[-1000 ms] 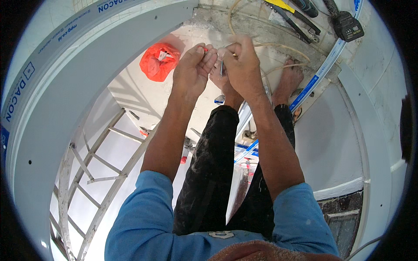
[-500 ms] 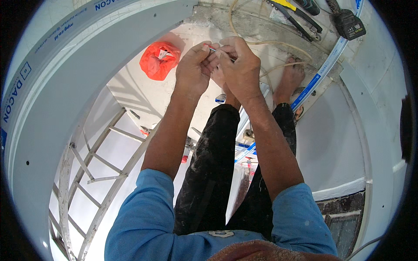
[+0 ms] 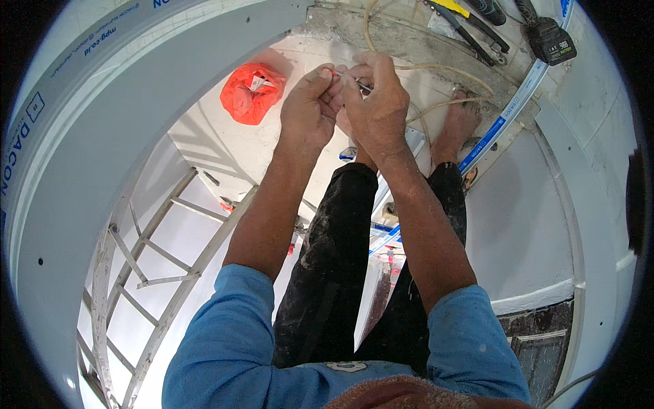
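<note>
The red plastic bag [image 3: 235,102] lies on the pale floor [image 3: 211,140], and I take it as the landmark. Just to the right of the bag are both bare hands of the person, close together. The left hand [image 3: 306,109], which is the nearer one to the bag, has its thumb and fingertips closed on a small red piece [image 3: 328,69]. The right hand [image 3: 379,105], farther to the right of the bag, has the thumb and the bent fingers closed around a thin metal rod [image 3: 365,86]. The rod points toward the bag's side, and its end comes to the red piece; whether the two are joined, I cannot tell, because the fingers cover a part of them.

Well to the right of the bag, beyond the hands, a beige hose [image 3: 443,67] runs in loops near a bare foot [image 3: 458,126]. Farther to the right and above the bag lie a tool with black handles [image 3: 470,41] and a black battery pack [image 3: 549,42]. Below the bag, toward the left, there is a metal ladder [image 3: 157,320].
</note>
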A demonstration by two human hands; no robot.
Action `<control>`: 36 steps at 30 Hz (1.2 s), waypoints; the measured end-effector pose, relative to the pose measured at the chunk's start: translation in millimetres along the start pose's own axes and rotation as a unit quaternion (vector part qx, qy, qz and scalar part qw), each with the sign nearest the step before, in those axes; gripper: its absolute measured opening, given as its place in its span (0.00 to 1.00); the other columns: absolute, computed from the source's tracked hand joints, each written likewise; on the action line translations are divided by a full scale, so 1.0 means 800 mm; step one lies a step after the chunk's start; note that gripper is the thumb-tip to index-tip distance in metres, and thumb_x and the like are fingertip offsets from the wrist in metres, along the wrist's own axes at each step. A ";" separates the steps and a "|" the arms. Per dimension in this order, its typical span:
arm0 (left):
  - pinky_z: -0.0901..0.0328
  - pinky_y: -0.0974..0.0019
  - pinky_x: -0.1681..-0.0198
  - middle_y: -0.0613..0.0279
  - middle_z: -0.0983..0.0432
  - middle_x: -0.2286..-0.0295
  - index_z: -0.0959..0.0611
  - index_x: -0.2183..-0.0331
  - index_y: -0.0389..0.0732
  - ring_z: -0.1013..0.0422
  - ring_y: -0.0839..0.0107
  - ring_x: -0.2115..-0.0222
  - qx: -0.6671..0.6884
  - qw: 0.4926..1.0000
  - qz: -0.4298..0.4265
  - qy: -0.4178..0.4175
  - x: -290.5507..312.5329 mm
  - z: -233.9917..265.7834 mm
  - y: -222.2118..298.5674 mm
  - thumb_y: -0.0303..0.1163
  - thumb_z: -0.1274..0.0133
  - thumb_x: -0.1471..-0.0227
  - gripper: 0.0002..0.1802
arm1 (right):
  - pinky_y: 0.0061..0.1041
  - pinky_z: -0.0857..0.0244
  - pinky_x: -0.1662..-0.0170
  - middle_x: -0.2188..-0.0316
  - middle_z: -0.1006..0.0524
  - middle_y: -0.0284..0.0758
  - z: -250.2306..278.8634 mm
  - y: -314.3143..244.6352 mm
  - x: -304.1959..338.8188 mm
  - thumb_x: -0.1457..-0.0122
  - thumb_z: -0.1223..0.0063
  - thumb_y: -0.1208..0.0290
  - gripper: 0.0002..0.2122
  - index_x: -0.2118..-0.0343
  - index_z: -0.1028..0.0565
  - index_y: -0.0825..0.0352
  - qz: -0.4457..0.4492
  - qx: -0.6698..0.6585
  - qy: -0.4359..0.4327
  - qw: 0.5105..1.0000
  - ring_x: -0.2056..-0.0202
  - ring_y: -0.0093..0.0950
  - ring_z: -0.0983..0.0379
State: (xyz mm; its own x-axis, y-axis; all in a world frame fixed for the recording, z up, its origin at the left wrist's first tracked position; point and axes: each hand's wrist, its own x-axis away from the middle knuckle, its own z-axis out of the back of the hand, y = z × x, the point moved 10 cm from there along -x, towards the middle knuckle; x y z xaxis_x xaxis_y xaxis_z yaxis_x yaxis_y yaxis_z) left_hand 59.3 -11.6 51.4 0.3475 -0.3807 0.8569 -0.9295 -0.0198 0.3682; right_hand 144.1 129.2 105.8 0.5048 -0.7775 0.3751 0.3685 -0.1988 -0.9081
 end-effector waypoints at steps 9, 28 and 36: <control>0.21 0.60 0.50 0.52 0.18 0.55 0.22 0.51 0.34 0.18 0.63 0.58 0.056 0.996 -0.007 0.064 0.002 0.003 -0.001 0.31 0.50 0.28 0.12 | 0.38 0.23 0.55 0.64 0.18 0.42 -0.003 -0.007 -0.005 0.45 0.37 0.82 0.19 0.50 0.26 0.69 0.008 0.006 0.005 1.000 0.61 0.40 0.18; 0.23 0.64 0.51 0.57 0.18 0.60 0.20 0.52 0.34 0.20 0.67 0.61 -0.129 0.987 -0.090 0.027 -0.026 0.001 0.029 0.31 0.49 0.28 0.11 | 0.33 0.24 0.59 0.66 0.16 0.48 -0.026 0.058 -0.022 0.38 0.38 0.76 0.15 0.51 0.24 0.74 -0.181 -0.078 -0.017 0.980 0.63 0.36 0.16; 0.22 0.59 0.51 0.54 0.19 0.61 0.20 0.55 0.35 0.21 0.63 0.60 -0.078 0.989 -0.121 0.027 -0.099 -0.002 0.059 0.31 0.49 0.28 0.09 | 0.37 0.29 0.63 0.73 0.18 0.41 -0.057 0.078 -0.078 0.37 0.36 0.67 0.10 0.65 0.18 0.70 -0.076 0.016 -0.027 0.997 0.70 0.33 0.23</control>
State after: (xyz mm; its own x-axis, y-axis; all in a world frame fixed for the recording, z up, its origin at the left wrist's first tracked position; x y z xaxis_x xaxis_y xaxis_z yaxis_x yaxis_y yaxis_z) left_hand -11.9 18.8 1.5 0.5682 -0.3323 0.7528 -0.7888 0.0405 0.6133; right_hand 100.0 137.9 17.1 0.4814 -0.7068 0.5183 0.4683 -0.2924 -0.8338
